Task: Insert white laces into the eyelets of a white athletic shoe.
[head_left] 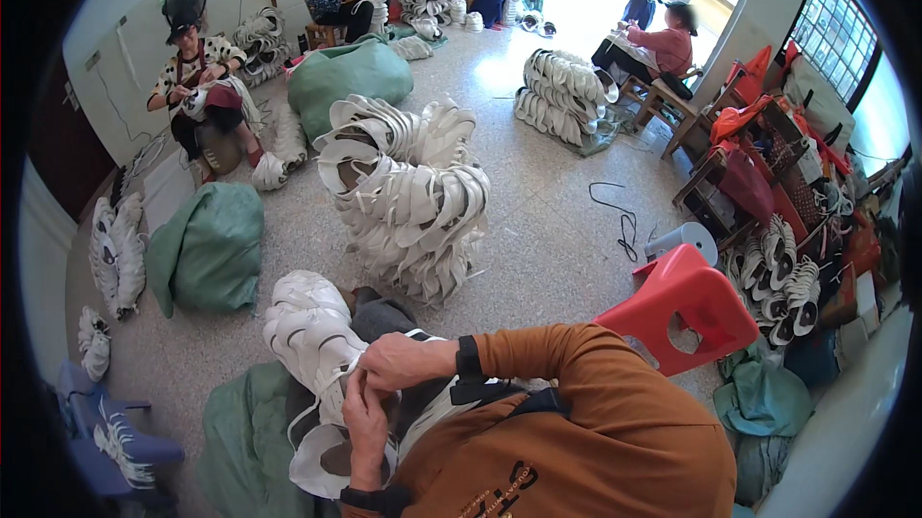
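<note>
Bunched white shoe uppers (309,314) lie over my lap, nested one against another. Nearer to me, another white shoe upper (317,456) shows its dark inner opening. My right hand (408,361) comes in from the right with bent fingers, its fingertips pinched at the edge of a white upper. Just below, my left hand (365,420) rises from the lower edge, its thumb and fingers closed at the same spot. The fingertips of both hands meet there, and the exact bit between them is hidden. A thin white lace (305,414) loops beside my left hand.
A tall stack of white uppers (408,211) stands ahead. Green sacks (213,244) sit at left and behind it. A red plastic stool (687,312) is at my right, beside cluttered shelves (768,163). Several other people sit working farther off. A blue chair (110,432) stands at left.
</note>
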`<state>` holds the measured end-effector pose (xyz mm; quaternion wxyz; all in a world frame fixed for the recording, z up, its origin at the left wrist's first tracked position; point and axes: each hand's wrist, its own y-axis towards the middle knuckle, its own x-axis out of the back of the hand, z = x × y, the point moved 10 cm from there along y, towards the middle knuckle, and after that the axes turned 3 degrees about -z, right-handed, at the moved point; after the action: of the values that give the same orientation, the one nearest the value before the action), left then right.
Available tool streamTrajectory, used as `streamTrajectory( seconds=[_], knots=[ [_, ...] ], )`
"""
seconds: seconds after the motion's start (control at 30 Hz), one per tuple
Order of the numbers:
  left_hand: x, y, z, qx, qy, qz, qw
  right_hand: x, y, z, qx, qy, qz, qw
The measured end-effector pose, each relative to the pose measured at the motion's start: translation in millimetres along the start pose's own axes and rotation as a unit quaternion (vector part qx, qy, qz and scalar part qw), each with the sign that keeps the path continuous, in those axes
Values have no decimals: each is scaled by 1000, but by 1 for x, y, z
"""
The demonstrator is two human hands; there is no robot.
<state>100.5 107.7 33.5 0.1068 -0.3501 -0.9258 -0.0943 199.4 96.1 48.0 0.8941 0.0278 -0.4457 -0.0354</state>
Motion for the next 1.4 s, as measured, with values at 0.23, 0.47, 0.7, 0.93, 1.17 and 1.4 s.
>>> streamTrajectory(
  seconds=[0.23,0.47,0.7,0.93,1.17,1.4],
  knots=[
    [2,0,-3,-36,84,-72,993,3,-11,3,5,51,-30,998],
    [16,-4,-3,42,122,-59,990,7,-18,-5,-9,107,-106,989],
    [60,-62,-2,214,-525,34,823,11,-10,-9,-20,160,-63,985],
    [131,-91,-15,162,-314,95,931,7,-9,-7,-41,155,-64,985],
    [108,-41,-3,96,104,-69,988,35,-2,18,120,103,-165,973],
    [77,-9,-40,-133,237,-156,950,25,-8,42,185,53,-84,978]
  ],
)
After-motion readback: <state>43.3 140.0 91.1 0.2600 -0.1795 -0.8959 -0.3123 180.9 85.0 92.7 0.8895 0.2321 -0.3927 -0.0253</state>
